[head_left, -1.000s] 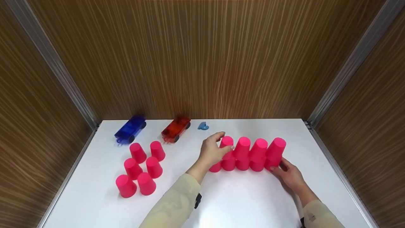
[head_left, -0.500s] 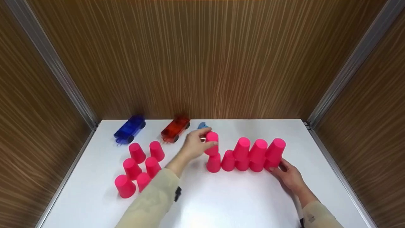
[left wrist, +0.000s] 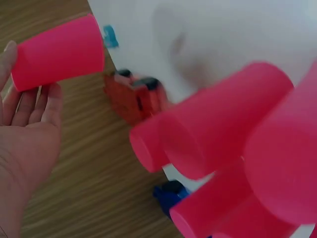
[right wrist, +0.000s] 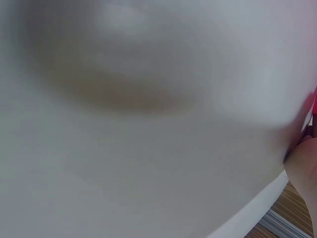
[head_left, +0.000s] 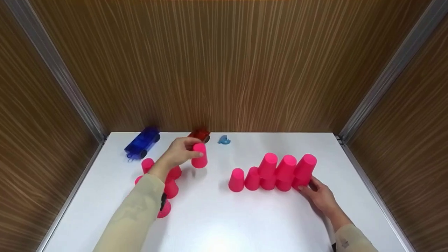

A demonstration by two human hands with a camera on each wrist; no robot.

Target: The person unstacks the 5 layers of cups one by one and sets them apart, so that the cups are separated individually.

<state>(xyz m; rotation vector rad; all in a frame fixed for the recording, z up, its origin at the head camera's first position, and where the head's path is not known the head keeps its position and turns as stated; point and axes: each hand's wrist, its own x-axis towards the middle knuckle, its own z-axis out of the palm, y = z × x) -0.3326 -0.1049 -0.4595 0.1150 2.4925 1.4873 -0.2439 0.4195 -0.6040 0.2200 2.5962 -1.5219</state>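
My left hand [head_left: 177, 151] pinches an upside-down pink plastic cup [head_left: 200, 161] in the air, thumb in front and fingers behind. The left wrist view shows the same held cup [left wrist: 59, 52] against the fingers. At the right stands a row of several pink cups, rims down, with three more cups [head_left: 286, 168] stacked on its right part. The two leftmost cups of the row, an end cup [head_left: 236, 180] and its neighbour [head_left: 252, 179], carry nothing. My right hand [head_left: 322, 196] holds the rightmost lower cup [head_left: 300, 183] between thumb and fingers. In the right wrist view it shows only at the edge.
Several loose pink cups [head_left: 171, 189] stand at the left, partly hidden by my left arm. A blue toy car [head_left: 142, 141] and a partly covered red toy car [head_left: 200, 134] are at the back. A small blue piece [head_left: 224, 140] lies near the wooden back wall [head_left: 224, 70].
My left hand has lifted the upper left cup off the row and carried it leftward, past the row's end, towards the loose cups. The right hand has stayed in place.
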